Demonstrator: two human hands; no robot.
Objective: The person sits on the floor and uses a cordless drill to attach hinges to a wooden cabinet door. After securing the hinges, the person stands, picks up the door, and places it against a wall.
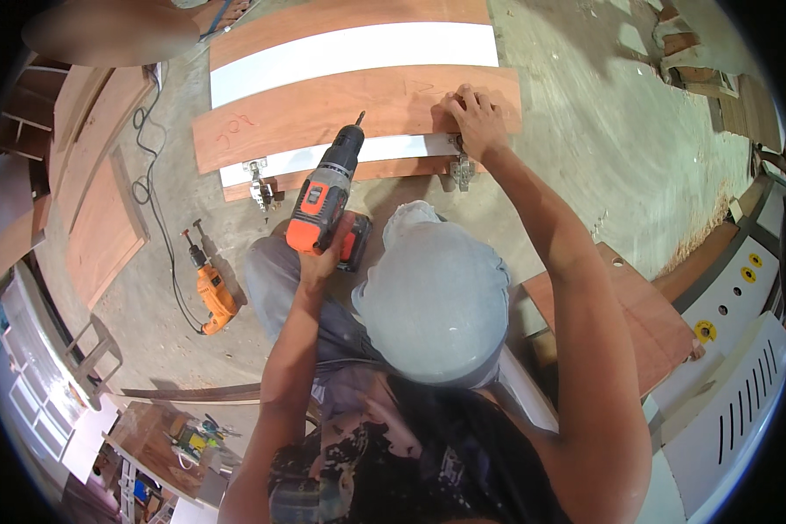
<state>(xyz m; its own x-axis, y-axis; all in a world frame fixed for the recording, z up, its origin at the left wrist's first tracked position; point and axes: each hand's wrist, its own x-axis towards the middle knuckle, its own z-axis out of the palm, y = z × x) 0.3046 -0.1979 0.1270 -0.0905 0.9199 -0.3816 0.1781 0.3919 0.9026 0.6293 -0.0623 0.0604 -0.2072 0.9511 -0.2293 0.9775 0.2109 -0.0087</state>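
My left hand (316,262) grips the handle of an orange and black cordless drill (327,188); its bit points up at a reddish wooden panel (323,109) lying on the floor. My right hand (473,118) presses flat on the right end of that panel, just above a metal hinge (461,168) fixed at the panel's near edge. A second metal hinge (258,185) sits at the left end of the same edge. My bent knee in grey trousers (437,297) fills the middle of the view.
A white panel (349,52) lies beyond the wooden one. An orange corded drill (211,293) and its black cable (153,175) lie on the concrete floor at left, near stacked boards (105,218). A drilled board (637,306) and a white machine (734,349) stand at right.
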